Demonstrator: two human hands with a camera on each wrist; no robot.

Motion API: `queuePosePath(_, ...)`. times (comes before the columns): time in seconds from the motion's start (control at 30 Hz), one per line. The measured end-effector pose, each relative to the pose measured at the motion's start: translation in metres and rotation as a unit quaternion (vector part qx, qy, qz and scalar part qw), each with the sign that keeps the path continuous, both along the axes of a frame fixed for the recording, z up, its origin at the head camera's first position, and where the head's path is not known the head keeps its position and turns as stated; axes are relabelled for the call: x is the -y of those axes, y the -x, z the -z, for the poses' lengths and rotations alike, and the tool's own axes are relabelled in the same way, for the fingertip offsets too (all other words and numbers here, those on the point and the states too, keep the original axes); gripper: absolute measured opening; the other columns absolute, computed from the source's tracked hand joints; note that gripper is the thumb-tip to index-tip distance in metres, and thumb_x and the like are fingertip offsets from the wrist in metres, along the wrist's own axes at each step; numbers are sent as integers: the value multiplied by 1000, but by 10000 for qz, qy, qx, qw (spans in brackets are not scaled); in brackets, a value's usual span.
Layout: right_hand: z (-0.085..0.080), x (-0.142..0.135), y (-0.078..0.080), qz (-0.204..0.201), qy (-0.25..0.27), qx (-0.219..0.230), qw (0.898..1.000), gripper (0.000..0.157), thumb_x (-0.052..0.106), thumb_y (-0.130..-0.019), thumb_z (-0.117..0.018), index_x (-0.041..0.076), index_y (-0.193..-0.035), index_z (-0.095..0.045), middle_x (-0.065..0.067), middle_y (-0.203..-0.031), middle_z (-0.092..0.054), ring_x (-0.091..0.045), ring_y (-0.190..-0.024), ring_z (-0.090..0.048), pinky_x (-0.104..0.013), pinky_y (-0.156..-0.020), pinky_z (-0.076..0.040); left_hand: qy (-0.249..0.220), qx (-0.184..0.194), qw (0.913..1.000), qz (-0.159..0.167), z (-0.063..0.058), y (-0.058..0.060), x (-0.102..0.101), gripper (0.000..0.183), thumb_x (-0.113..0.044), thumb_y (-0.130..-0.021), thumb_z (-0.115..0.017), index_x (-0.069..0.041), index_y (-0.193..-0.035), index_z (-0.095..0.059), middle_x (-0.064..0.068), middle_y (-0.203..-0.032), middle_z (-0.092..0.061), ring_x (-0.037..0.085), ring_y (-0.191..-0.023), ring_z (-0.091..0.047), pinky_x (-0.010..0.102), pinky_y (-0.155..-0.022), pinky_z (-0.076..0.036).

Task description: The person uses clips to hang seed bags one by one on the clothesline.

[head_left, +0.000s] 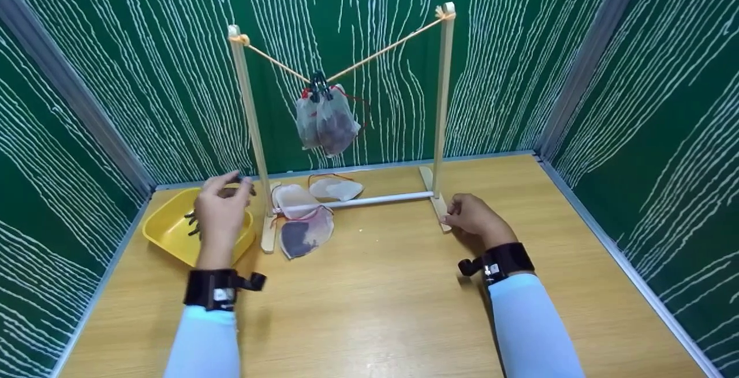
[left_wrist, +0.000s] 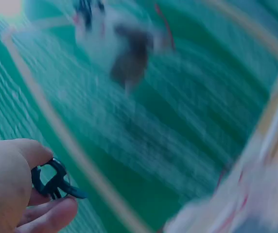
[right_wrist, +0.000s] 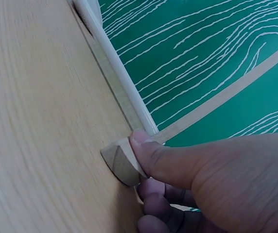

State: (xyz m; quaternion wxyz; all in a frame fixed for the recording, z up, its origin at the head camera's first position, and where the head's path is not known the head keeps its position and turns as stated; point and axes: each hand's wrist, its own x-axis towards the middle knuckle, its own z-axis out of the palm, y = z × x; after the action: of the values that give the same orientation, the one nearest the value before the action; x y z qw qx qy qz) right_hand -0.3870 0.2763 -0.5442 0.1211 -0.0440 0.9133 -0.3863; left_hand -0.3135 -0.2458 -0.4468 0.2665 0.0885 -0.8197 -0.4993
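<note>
My left hand (head_left: 220, 213), raised over the yellow tray's edge, pinches a small dark spring clip (left_wrist: 56, 182) between thumb and fingers. At the right end of a wooden stand, my right hand (head_left: 478, 216) grips the front of its foot (right_wrist: 122, 162) between thumb and curled fingers. Two sheer drawstring pouches (head_left: 335, 127) with dark contents hang close together from the stand's sagging cord (head_left: 387, 49), held by dark clips (head_left: 319, 85). Below, more sheer pouches lie near the left post; one with a dark filling (head_left: 303, 236) lies in front of the white crossbar (head_left: 381, 199).
A yellow tray (head_left: 159, 225) with several dark clips stands at the left, partly behind my left hand. Two upright wooden posts, left (head_left: 254, 124) and right (head_left: 443, 101), carry the cord. Green walls with white wavy lines (head_left: 502, 66) enclose the wooden table (head_left: 369, 309).
</note>
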Motion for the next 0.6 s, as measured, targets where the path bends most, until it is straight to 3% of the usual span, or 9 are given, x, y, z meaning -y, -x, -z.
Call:
queuePosePath(0.1,0,1,1,-24,-18,-2,10000,21,19,-109,-78,6,-110,-63,-10,-100,-68,-23,-83,-68,-32,-68,-60,98,-265,9993,240,-1,-3,-24,39,-21,-107,-81,-6,-142,-78,15,-141,-69,34,-120,-79,7,-82,-57)
queuePosePath(0.17,0,2,2,-27,-44,-2,10000,21,20,-109,-78,6,-111,-63,-11,-101,-69,-23,-84,-68,-33,-69,-60,-46,-368,9977,565,0,-2,-38,39,-18,-107,-80,-5,-144,-77,16,-141,-68,34,-121,-78,10,-83,-60)
queuePosePath(0.37,-2,4,1,10,40,57,10000,22,20,-108,-80,5,-110,-63,-10,-100,-68,-23,-86,-67,-32,-71,-58,-1231,-410,9815,1405,1,1,-72,36,-12,-110,-76,-4,-145,-75,14,-140,-66,17,-107,-77,24,-80,-68)
queuePosePath(0.5,-23,3,-9,326,110,553,9979,23,26,-110,-77,8,-117,-64,-12,-108,-69,-29,-97,-66,-38,-80,-57,-1463,-241,9756,1622,1,-2,-88,36,-14,-111,-75,-6,-146,-75,13,-140,-66,12,-102,-79,28,-80,-70)
queuePosePath(0.6,-49,8,-16,427,99,323,9985,23,30,-113,-72,9,-122,-67,-17,-119,-72,-32,-107,-68,-43,-87,-60,-1496,-90,9741,1696,-2,-8,-97,36,-15,-113,-72,-9,-149,-74,13,-145,-65,13,-97,-82,27,-80,-70)
